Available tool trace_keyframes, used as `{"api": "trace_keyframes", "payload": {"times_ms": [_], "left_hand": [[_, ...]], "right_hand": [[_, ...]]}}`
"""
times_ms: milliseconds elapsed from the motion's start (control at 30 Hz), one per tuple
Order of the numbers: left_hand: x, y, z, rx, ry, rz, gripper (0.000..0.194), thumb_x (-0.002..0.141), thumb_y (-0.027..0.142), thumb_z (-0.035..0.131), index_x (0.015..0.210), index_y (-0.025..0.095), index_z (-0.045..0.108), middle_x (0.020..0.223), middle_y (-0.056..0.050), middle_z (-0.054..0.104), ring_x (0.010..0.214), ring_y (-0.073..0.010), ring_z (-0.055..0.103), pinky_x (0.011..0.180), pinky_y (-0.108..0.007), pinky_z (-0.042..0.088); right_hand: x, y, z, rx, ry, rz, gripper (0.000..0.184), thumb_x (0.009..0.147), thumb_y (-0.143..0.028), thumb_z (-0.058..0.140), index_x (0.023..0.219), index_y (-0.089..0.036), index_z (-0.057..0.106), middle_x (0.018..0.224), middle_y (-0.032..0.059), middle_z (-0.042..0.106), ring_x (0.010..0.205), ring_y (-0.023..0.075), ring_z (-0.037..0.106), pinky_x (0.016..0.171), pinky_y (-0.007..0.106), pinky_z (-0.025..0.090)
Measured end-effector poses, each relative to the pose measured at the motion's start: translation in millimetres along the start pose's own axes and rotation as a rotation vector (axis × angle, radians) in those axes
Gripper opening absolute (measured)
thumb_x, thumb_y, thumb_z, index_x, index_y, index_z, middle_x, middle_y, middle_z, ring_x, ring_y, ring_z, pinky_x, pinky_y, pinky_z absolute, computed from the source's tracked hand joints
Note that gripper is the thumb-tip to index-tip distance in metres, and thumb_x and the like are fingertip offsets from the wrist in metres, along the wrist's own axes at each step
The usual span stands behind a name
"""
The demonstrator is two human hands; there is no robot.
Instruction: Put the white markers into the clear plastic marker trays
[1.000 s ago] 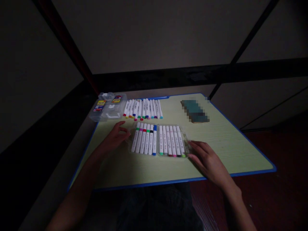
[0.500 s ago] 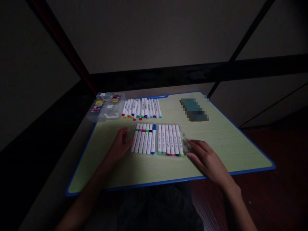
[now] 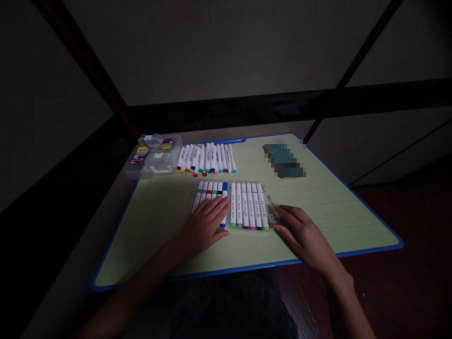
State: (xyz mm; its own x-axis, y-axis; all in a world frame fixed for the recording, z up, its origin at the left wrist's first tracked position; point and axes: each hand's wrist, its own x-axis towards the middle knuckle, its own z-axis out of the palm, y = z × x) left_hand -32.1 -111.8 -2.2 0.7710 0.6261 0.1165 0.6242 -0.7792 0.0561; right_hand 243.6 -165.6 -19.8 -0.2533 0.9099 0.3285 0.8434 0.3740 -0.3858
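Observation:
An unfolded clear plastic marker case [image 3: 271,207] lies on the table in front of me, with a row of white markers in each half. My left hand [image 3: 206,223] rests flat across the markers [image 3: 214,188] of the left half, fingers stretched out, hiding their lower parts. These have coloured bands near their tops. At the case's right edge, my right hand [image 3: 305,235] holds the clear plastic between thumb and fingers. Beside it, the right half's markers [image 3: 249,207] lie side by side, their coloured ends toward me.
Behind the case, several loose white markers [image 3: 206,157] lie in a row. A clear plastic box [image 3: 164,165] with bright labels sits at the far left. A blurred green flat object [image 3: 284,160] lies at the back right. Blue trim edges the table [image 3: 335,212].
My left hand has moved from the case's left edge rightward onto the left half's markers and flattened there. The right hand has stayed at the right edge.

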Motion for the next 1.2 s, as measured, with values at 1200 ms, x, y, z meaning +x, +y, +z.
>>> {"api": "trace_keyframes", "payload": {"times_ms": [1200], "left_hand": [[-14, -23, -11.7, -0.311, 0.348, -0.509, 0.040, 0.086, 0.034, 0.040, 0.121, 0.017, 0.045, 0.127, -0.011, 0.048, 0.119, -0.0234, 0.043, 0.102, -0.045, 0.033]], "right_hand": [[0, 1, 2, 0.003, 0.011, -0.011, 0.041, 0.087, -0.036, 0.043, 0.122, -0.015, 0.050, 0.112, 0.0144, 0.055, 0.103, 0.0251, 0.052, 0.088, 0.046, 0.046]]}}
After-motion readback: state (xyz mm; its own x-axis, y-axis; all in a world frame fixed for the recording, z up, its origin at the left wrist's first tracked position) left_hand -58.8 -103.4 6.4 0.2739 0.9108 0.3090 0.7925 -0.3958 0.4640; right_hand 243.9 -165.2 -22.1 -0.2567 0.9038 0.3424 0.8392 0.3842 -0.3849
